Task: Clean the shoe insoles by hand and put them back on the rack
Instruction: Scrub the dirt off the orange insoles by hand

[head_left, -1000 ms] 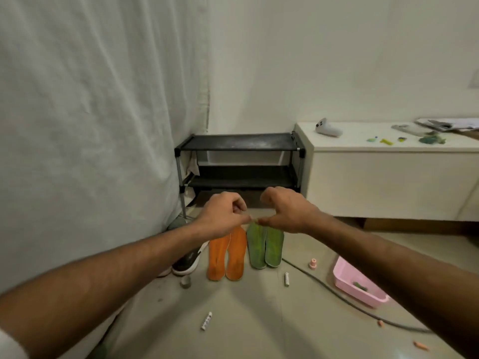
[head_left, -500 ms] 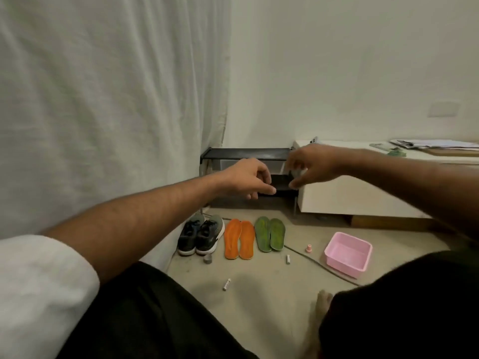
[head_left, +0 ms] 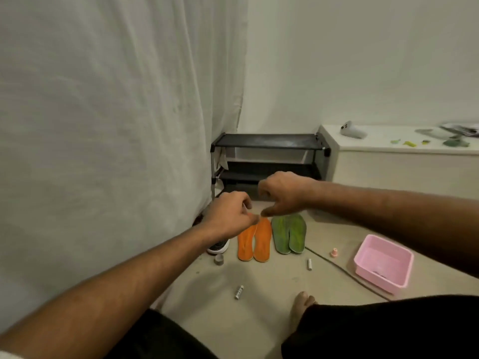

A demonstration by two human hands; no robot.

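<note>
Beige floor [head_left: 259, 317] fills the lower middle of the frame, with dark trouser legs [head_left: 375, 330] across the bottom edge and a bare foot [head_left: 300, 307] poking out at lower centre. Just above the foot lies a small white cylinder [head_left: 239, 292], and further up a second one [head_left: 309, 264] beside a dark cable [head_left: 344, 270] that runs toward the lower right. A pink basin [head_left: 383, 265] sits at the right, a small pink cap [head_left: 334, 252] to its left. Both forearms reach in from the lower corners toward the centre. The left hand [head_left: 230, 218] has its fingers curled with the thumb against the forefinger, pinching something thin and pale that is too small to make out; the right hand [head_left: 282, 195] hovers just beside it, fingers curled downward and thumb pointing left, and whether it holds anything cannot be told. Under the hands the orange insoles [head_left: 255, 242] lie side by side on the floor, touching the green insoles [head_left: 289, 234] to their right. A dark sneaker [head_left: 219, 247] peeks out left of the orange pair, a grey roll [head_left: 219, 259] near it. Behind stands the black rack [head_left: 269, 141], a white curtain [head_left: 103, 125] at left, and a white counter [head_left: 388, 161] at right.
</note>
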